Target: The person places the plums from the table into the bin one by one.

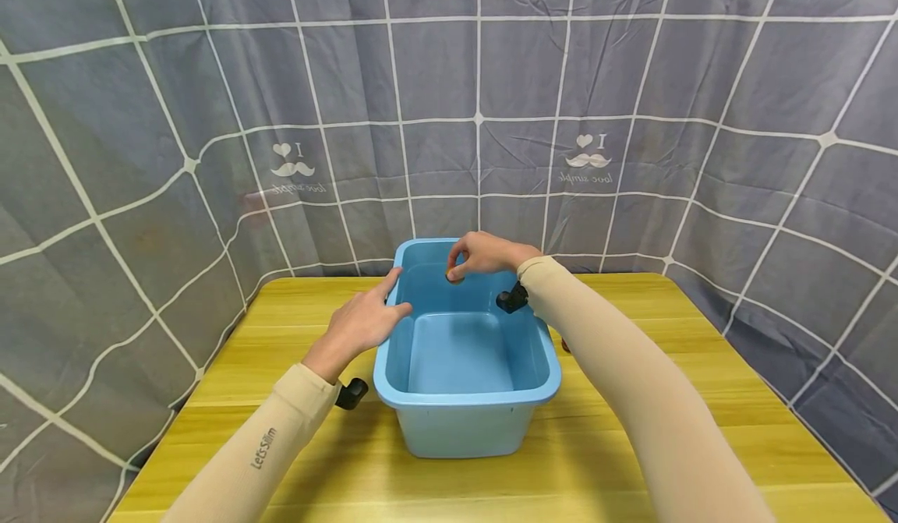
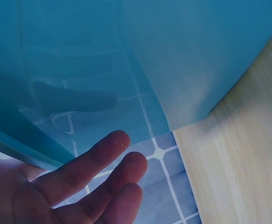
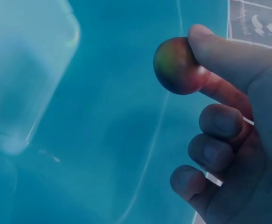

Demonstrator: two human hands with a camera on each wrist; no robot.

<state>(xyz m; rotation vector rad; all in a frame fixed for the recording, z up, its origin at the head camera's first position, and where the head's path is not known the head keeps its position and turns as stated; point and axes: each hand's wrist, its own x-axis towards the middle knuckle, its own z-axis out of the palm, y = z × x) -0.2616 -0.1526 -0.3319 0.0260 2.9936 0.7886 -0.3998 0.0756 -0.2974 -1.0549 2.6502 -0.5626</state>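
A light-blue plastic tub (image 1: 466, 400) stands on the wooden table, its inside floor bare. My right hand (image 1: 484, 254) is over the far part of the tub. Between its thumb and index finger it pinches a small round red-and-green fruit (image 3: 177, 65); the other fingers curl loosely below. My left hand (image 1: 368, 316) rests at the tub's left rim, thumb over the edge and fingers along the outside. In the left wrist view, several extended fingers (image 2: 87, 170) show beside the tub's outer wall, holding nothing else.
A small dark-red object (image 1: 565, 345) lies on the wooden table (image 1: 281, 367) right of the tub, mostly hidden behind the right forearm. A grey curtain (image 1: 442, 157) with white grid lines hangs behind and around the table. Black wrist cameras sit under both wrists.
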